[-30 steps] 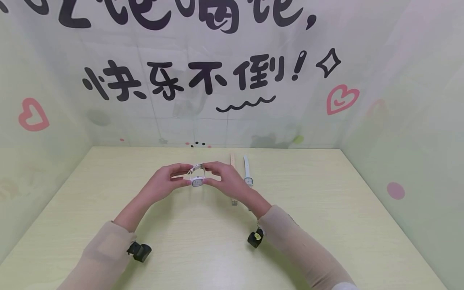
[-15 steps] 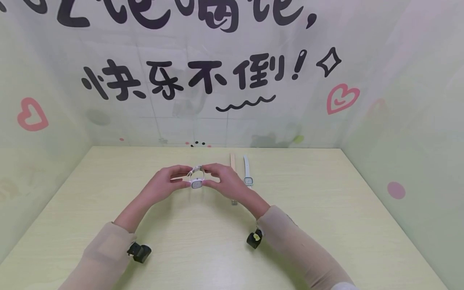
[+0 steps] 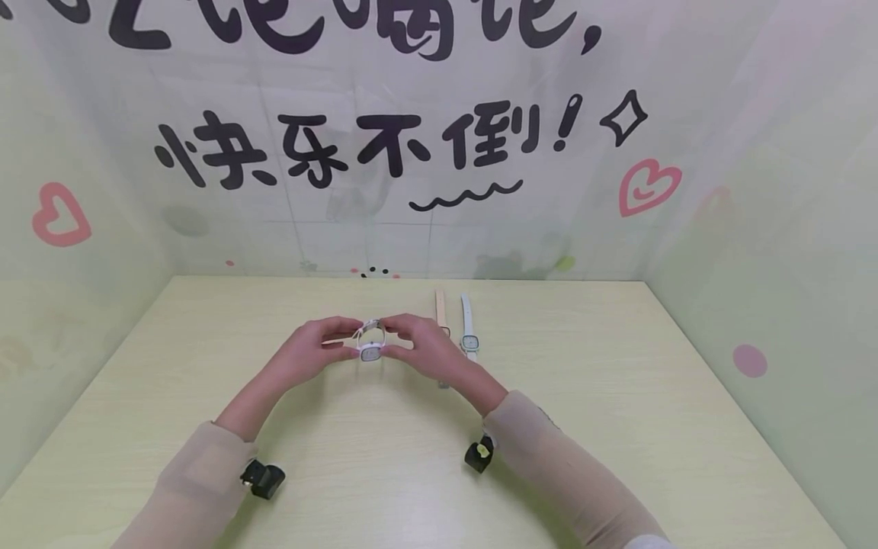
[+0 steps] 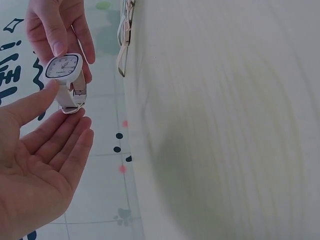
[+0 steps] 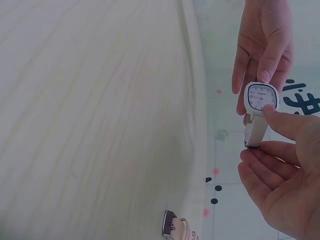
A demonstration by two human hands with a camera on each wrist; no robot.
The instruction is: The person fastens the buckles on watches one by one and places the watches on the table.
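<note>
Centrally, in the head view, the left hand and right hand face each other over the bench, fingers pinching a looped white watch — a peach-strapped watch and pale-strapped watch lie rightward. Left wrist view: thumb at the case, fingers by the strap. Right wrist view: likewise — dial visible.

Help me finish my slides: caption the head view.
A left hand and right hand hold a white rounded-square watch above a pale wood-grain table.
</note>
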